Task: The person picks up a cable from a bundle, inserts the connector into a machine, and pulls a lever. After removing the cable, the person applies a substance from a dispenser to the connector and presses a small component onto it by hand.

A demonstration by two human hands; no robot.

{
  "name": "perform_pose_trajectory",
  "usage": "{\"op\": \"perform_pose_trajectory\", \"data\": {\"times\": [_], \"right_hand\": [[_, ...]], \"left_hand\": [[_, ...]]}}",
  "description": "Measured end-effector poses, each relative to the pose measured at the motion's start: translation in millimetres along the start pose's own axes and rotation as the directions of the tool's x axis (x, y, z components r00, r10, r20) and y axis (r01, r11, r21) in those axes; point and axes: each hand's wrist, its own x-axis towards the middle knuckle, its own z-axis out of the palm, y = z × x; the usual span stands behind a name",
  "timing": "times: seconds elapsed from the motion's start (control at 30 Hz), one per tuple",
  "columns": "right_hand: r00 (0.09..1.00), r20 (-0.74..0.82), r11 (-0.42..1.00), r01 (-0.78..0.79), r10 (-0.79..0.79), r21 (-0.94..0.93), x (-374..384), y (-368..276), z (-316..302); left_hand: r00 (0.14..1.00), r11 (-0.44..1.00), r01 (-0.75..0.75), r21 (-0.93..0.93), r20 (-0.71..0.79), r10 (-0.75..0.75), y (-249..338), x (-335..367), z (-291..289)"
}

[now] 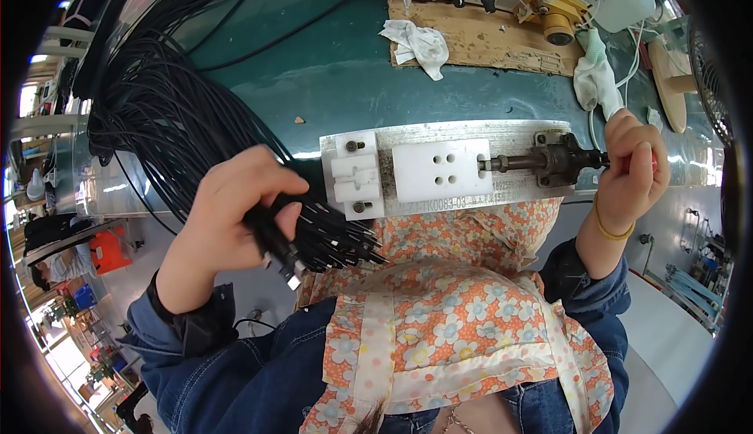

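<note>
Nearest, the left hand (235, 206) clenches a bundle of thin black cables with metal-tipped ends (314, 238) just below the metal jig plate with white plastic blocks (439, 169) on the green desk (329, 65). The right hand (627, 171) grips the dark toggle-clamp lever (561, 161). Best to feed one cable end squarely into the white block, keeping fingers away from the plunger.

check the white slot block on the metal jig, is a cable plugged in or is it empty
Empty: the white slot block shows bare grooves; the cable bundle sits in the left hand.
</note>
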Motion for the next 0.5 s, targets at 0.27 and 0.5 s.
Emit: {"op": "perform_pose_trajectory", "data": {"times": [0.27, 0.5], "right_hand": [[0.990, -0.135, 0.994, -0.016, 0.031, 0.109, -1, 5, -7], [0.924, -0.317, 0.940, -0.108, 0.215, 0.324, 1, 5, -21]], "left_hand": [[0.984, 0.971, -0.178, 0.160, 0.049, 0.172, -1, 23, 21], [0.978, 0.897, -0.160, 0.412, 0.188, 0.088, 11, 24, 17]]}}
